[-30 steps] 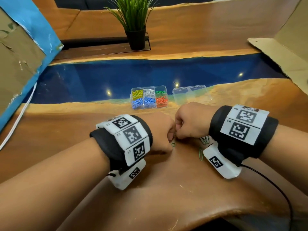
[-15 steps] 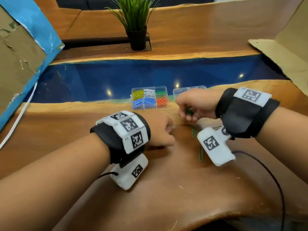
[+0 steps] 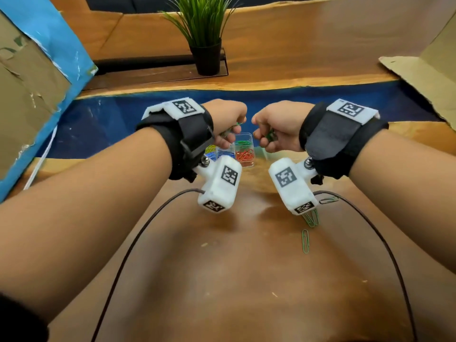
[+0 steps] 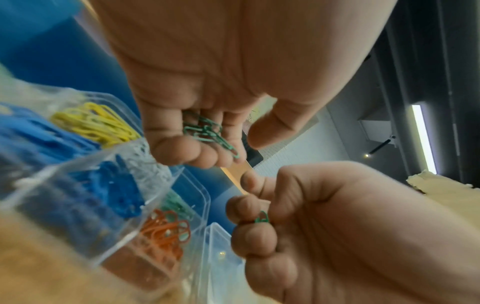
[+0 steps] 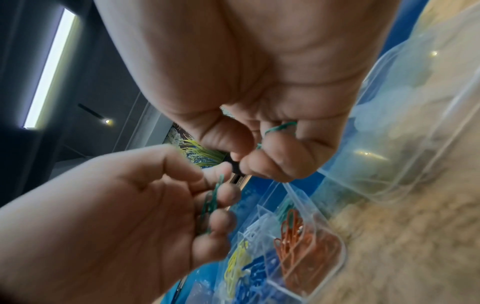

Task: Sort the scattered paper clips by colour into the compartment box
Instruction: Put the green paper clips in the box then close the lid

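Head view looks forward and down from above the forearms, wide-angle, table point(image 3: 222, 280) below and potted plant point(image 3: 204, 38) far back; both hands mid-frame above the compartment box point(image 3: 243, 154); left wrist view sits under the left hand point(image 4: 207, 82), very close, facing along the palm and tilted up toward a ceiling light point(image 4: 423, 137); right wrist view mirrors it under the right hand point(image 5: 259, 82), also close and upward; all three views share the two hands and the box; each wrist view also catches the opposite hand.
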`<state>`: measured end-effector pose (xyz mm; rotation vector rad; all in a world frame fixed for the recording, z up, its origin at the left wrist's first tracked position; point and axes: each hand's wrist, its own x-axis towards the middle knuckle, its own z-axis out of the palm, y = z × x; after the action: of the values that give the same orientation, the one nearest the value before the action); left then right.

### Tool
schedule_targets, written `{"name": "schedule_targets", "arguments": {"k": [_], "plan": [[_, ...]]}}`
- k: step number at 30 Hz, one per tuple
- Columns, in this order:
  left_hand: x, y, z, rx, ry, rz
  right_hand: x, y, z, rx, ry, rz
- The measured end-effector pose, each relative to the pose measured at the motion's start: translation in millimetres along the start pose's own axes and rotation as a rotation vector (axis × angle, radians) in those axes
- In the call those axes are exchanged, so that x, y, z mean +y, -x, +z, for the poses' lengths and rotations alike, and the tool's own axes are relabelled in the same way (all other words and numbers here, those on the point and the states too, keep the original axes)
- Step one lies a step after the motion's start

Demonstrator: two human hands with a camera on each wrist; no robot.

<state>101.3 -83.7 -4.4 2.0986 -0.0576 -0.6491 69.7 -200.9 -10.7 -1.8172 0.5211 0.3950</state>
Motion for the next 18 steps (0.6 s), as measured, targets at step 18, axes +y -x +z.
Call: {"name": "schedule_targets", "arguments": {"k": [18], "plan": [[13, -2, 14, 0.136, 0.049, 0.02, -7, -8, -3, 0.03, 0.024, -0.014]]}}
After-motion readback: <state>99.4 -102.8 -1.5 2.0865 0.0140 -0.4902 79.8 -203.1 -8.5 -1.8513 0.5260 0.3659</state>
